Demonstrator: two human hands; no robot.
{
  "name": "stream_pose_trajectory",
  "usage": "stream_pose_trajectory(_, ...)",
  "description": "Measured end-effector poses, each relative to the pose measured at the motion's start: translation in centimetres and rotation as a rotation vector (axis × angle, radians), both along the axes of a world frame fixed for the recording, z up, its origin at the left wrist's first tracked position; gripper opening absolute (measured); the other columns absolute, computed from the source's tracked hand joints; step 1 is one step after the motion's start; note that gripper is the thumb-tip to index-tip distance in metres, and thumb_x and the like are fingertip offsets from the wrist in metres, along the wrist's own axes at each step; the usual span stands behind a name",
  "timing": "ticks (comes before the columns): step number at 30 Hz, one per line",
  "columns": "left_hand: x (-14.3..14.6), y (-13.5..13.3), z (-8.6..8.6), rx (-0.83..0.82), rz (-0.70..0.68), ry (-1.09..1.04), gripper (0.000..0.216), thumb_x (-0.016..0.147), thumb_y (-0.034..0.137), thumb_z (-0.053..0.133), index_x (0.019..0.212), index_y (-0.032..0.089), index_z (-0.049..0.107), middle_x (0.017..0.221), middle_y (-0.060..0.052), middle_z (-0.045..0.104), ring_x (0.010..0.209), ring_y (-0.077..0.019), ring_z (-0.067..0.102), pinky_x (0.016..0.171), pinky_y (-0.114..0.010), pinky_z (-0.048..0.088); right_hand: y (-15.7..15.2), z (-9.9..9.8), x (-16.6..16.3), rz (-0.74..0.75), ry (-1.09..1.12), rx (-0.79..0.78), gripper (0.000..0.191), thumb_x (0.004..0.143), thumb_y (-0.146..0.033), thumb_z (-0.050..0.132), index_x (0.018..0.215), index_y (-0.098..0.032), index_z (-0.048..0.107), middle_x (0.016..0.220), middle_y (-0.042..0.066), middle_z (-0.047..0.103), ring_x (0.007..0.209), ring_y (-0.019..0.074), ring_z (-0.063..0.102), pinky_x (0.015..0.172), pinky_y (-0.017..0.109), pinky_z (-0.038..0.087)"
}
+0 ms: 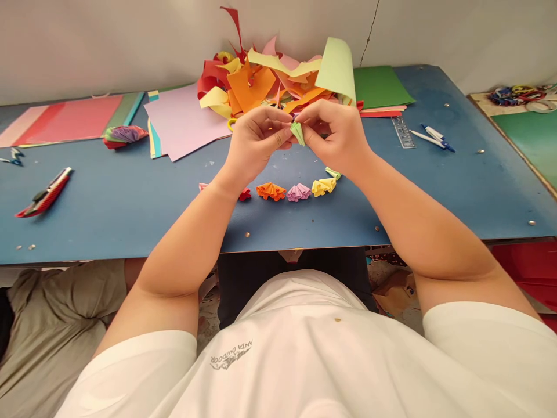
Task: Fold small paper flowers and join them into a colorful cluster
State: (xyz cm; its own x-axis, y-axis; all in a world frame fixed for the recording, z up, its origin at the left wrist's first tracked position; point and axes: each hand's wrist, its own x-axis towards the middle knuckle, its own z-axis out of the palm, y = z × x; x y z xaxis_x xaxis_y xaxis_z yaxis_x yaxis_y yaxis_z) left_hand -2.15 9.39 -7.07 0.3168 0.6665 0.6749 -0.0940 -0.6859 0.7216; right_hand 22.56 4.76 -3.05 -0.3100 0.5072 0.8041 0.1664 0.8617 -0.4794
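Between my fingertips is a small piece of pleated light green paper [297,133], raised above the blue table. My left hand [263,136] pinches it from the left, and my right hand [335,130] grips it from the other side. Below my hands lies a curved row of folded paper pieces: an orange one [270,191], a lilac one [298,193], a yellow one [324,186] and a light green one [333,173]. A red piece [245,194] is partly hidden by my left forearm, as is a pink one [202,186].
A heap of paper scraps [252,81] lies against the wall, beside lilac sheets [187,119] and green sheets [383,87]. A red utility knife [46,193] rests at left, near a multicoloured paper bundle [125,136]. Pens [433,139] and a clear ruler [403,132] lie right. Someone sits at left.
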Motion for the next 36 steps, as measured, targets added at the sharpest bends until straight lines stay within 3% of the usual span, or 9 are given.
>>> stream_pose_trajectory(4,0.1,-0.1,-0.3,0.050,0.030,0.016,0.054,0.111,0.082,0.092,0.130,0.032,0.087,0.115,-0.005,0.088,0.111,-0.0281,0.098,0.092,-0.049,0.088,0.0,-0.4,-0.1,-0.112,-0.025,0.031,0.048,0.129,-0.074,0.066,0.119,-0.031,0.086,0.101,0.004,0.091,0.087,0.0246,0.088,0.086,0.045,0.079)
stream_pose_trajectory(10,0.6,0.8,-1.4,0.211,0.023,0.003,0.081,0.088,0.098,0.104,0.136,0.036,0.082,0.121,-0.004,0.083,0.107,-0.0257,0.095,0.096,-0.049,0.086,0.2,-1.7,-0.2,-0.187,-0.089,0.022,0.046,0.130,-0.074,0.065,0.137,-0.034,0.087,0.105,0.005,0.090,0.097,0.0273,0.090,0.099,0.049,0.082)
stream_pose_trajectory(14,0.8,1.2,-1.8,0.226,0.025,-0.020,0.070,0.102,0.096,0.093,0.138,0.038,0.077,0.124,-0.004,0.078,0.101,-0.0210,0.089,0.091,-0.045,0.084,0.2,-2.0,-0.5,-0.153,-0.033,-0.019,0.051,0.129,-0.079,0.065,0.143,-0.034,0.087,0.111,0.006,0.091,0.101,0.0271,0.090,0.101,0.050,0.083)
stream_pose_trajectory(19,0.8,1.2,-2.0,0.205,0.056,-0.003,0.054,0.113,0.083,0.087,0.132,0.034,0.077,0.115,-0.005,0.078,0.098,-0.0194,0.087,0.086,-0.042,0.082,0.3,-1.8,-0.8,-0.070,0.041,-0.130,0.055,0.119,-0.087,0.080,0.128,-0.034,0.087,0.118,0.007,0.092,0.103,0.0286,0.090,0.097,0.052,0.085)
stream_pose_trajectory(27,0.8,0.6,-1.9,0.178,0.086,-0.013,0.044,0.114,0.074,0.089,0.125,0.032,0.079,0.106,-0.003,0.081,0.090,-0.0171,0.084,0.084,-0.038,0.080,-0.7,-1.1,-1.5,-0.033,0.026,-0.211,0.030,0.118,-0.062,0.090,0.118,-0.034,0.082,0.107,0.003,0.086,0.096,0.0267,0.086,0.096,0.052,0.084)
stream_pose_trajectory(33,0.8,-0.1,-1.6,0.136,0.112,0.020,0.055,0.108,0.080,0.094,0.129,0.034,0.075,0.102,-0.001,0.077,0.089,-0.0174,0.084,0.076,-0.033,0.075,-0.9,-0.8,-1.1,-0.095,-0.033,-0.240,0.052,0.113,-0.084,0.090,0.110,-0.035,0.074,0.105,0.003,0.084,0.096,0.0275,0.084,0.096,0.052,0.084)
stream_pose_trajectory(36,0.7,-0.3,-1.2,0.110,0.120,0.058,0.057,0.109,0.085,0.090,0.124,0.032,0.075,0.108,-0.004,0.078,0.095,-0.0196,0.085,0.082,-0.038,0.077,-0.3,-1.1,-0.8,-0.106,-0.050,-0.251,0.057,0.113,-0.091,0.085,0.108,-0.036,0.070,0.101,0.002,0.083,0.096,0.0283,0.085,0.097,0.051,0.084)
